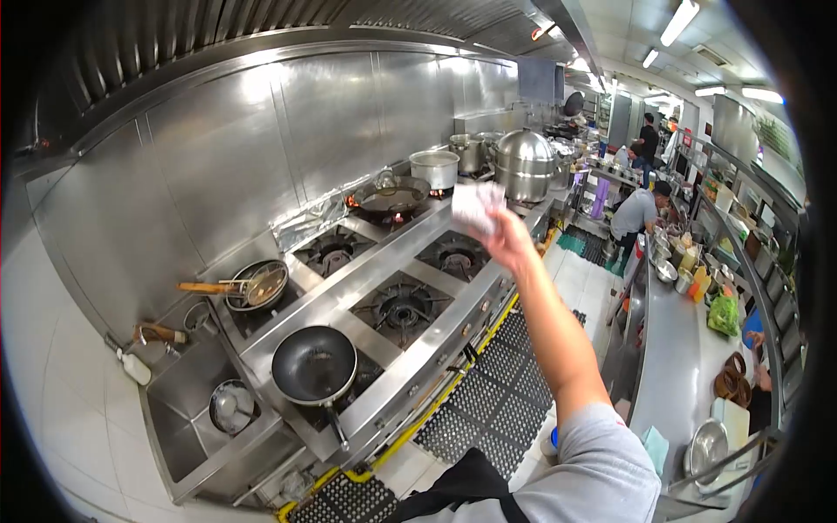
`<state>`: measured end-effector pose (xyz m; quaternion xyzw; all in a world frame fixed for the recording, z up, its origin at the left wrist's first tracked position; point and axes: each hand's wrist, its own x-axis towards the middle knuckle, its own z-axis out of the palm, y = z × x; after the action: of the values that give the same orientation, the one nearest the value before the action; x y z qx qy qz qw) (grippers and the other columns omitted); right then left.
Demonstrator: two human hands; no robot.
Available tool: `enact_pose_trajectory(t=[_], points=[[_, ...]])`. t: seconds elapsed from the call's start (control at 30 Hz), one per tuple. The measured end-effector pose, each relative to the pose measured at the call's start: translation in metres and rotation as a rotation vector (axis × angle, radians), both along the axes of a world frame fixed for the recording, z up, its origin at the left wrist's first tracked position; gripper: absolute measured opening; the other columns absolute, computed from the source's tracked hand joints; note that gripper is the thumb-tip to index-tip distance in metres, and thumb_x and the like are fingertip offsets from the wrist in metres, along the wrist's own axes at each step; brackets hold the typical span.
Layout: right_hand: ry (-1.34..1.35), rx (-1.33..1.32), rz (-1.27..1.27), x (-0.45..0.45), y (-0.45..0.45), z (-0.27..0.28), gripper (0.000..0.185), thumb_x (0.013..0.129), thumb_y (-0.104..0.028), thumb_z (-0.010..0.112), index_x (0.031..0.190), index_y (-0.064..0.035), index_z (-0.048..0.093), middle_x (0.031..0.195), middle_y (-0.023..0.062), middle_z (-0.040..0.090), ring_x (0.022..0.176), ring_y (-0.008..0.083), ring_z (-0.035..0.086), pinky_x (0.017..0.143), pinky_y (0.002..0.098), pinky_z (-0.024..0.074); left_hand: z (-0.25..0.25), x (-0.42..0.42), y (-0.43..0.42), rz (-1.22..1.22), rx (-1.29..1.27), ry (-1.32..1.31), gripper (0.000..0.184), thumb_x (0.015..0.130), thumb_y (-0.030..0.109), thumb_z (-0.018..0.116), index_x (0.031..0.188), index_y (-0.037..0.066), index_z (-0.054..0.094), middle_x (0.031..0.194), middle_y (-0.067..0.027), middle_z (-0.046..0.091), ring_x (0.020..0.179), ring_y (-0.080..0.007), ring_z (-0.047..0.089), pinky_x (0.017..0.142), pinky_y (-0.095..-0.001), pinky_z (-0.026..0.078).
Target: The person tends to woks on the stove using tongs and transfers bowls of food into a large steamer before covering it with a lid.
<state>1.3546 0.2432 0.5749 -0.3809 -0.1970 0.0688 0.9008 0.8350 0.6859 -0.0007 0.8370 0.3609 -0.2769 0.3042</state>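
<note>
My right hand (506,242) is raised over the front edge of the stove, with its fingers closed on a folded whitish cloth (478,206). Below and to the left of it are the gas burners (404,305) of the steel range. A black frying pan (315,364) rests on the nearest front burner, its handle toward the walkway. Behind it, a smaller pan (259,286) holds a strainer with a wooden handle (205,288). A wok (388,196) sits over visible flames at the back. My left hand is out of view.
A steel sink (179,436) with a bowl (233,407) adjoins the stove's left end. Farther back stand a large pot (434,172) and a domed steel steamer (524,166). Black rubber mats (484,392) cover the walkway. Co-workers stand beyond, near a crowded counter (632,401).
</note>
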Motion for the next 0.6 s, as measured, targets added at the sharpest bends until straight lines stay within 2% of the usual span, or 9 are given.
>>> enact_pose_trajectory(t=[0.07,0.17,0.2,0.23,0.27,0.3,0.33,0.37,0.6], points=[[-0.227,0.061,-0.057,0.043,-0.002,0.064,0.043,0.08,-0.013,0.055,0.122,-0.0068,0.047,0.118,0.0116,0.055,0.11,0.0245,0.054,0.095,0.0399,0.0442,-0.006,0.022,0.016,0.08,0.05,-0.051,0.07,0.083,0.024,0.061,0.142,0.009,0.024,0.127,-0.0165,0.05,0.116,-0.0294,0.049,0.091,-0.0405,0.046],[-0.646,0.105,-0.162,0.091,-0.013,0.162,0.024,0.082,-0.02,0.064,0.1,-0.0064,0.056,0.099,0.0046,0.061,0.076,0.0131,0.057,0.064,0.0263,0.0484,-0.024,0.029,0.022,0.106,0.286,0.191,0.066,0.088,0.018,0.055,0.143,0.011,0.02,0.122,-0.0183,0.053,0.115,-0.0293,0.049,0.09,-0.0421,0.047],[-0.568,-0.22,-0.493,0.128,-0.028,0.192,0.023,0.085,-0.025,0.062,0.099,-0.0071,0.056,0.097,0.0027,0.061,0.067,0.0088,0.052,0.06,0.0234,0.0456,0.003,0.031,0.0,0.311,0.088,0.012,0.063,0.089,0.016,0.052,0.143,0.01,0.019,0.122,-0.0214,0.052,0.107,-0.0305,0.055,0.088,-0.0437,0.049],[-0.677,-0.339,-0.53,0.151,-0.019,0.235,0.023,0.085,-0.025,0.062,0.099,-0.007,0.057,0.097,0.0028,0.061,0.067,0.009,0.052,0.061,0.0236,0.0457,-0.016,0.034,-0.006,0.527,-0.282,-0.37,0.039,0.092,0.023,0.041,0.119,-0.003,0.054,0.128,-0.0219,0.049,0.116,-0.0339,0.049,0.102,-0.046,0.036],[-0.801,-0.468,-0.577,0.171,-0.016,0.277,0.024,0.085,-0.026,0.061,0.099,-0.007,0.057,0.097,0.0029,0.061,0.068,0.0092,0.052,0.061,0.0239,0.0457,0.052,0.049,-0.056,1.004,-0.48,-0.746,0.053,0.086,0.008,0.05,0.136,0.002,0.034,0.108,-0.0203,0.061,0.089,-0.0318,0.063,0.078,-0.0406,0.052],[-0.902,-0.616,-0.677,0.193,-0.007,0.311,0.024,0.085,-0.026,0.061,0.099,-0.0069,0.057,0.097,0.0031,0.061,0.068,0.0094,0.053,0.062,0.0241,0.0457,-0.077,0.03,-0.035,1.187,-0.718,-0.91,0.047,0.08,0.014,0.06,0.123,-0.002,0.048,0.101,-0.0185,0.064,0.09,-0.031,0.063,0.077,-0.0403,0.051],[-0.968,-0.726,-0.755,0.211,0.004,0.333,0.024,0.085,-0.027,0.061,0.099,-0.0069,0.057,0.097,0.0032,0.061,0.069,0.0096,0.053,0.062,0.0243,0.0458,0.07,0.06,-0.098,0.864,0.067,-0.611,0.048,0.073,0.021,0.067,0.114,-0.001,0.054,0.102,-0.0198,0.063,0.093,-0.0321,0.062,0.082,-0.0403,0.049],[-1.009,-0.808,-0.824,0.213,0.017,0.345,0.025,0.085,-0.027,0.06,0.099,-0.0069,0.057,0.097,0.0033,0.061,0.069,0.0098,0.053,0.062,0.0245,0.0458,0.051,0.06,-0.112,0.846,0.198,-0.489,0.052,0.07,0.025,0.069,0.113,0.0,0.055,0.105,-0.0203,0.062,0.098,-0.0334,0.06,0.084,-0.0388,0.048],[-1.042,-0.937,-0.868,0.228,0.04,0.34,0.027,0.086,-0.03,0.058,0.099,-0.0065,0.058,0.098,0.0042,0.061,0.073,0.0112,0.054,0.065,0.0261,0.0461,-0.002,0.011,-0.286,1.229,-0.037,-0.205,0.059,0.065,0.026,0.072,0.117,0.004,0.056,0.106,-0.02,0.061,0.098,-0.0326,0.06,0.081,-0.0372,0.05]])
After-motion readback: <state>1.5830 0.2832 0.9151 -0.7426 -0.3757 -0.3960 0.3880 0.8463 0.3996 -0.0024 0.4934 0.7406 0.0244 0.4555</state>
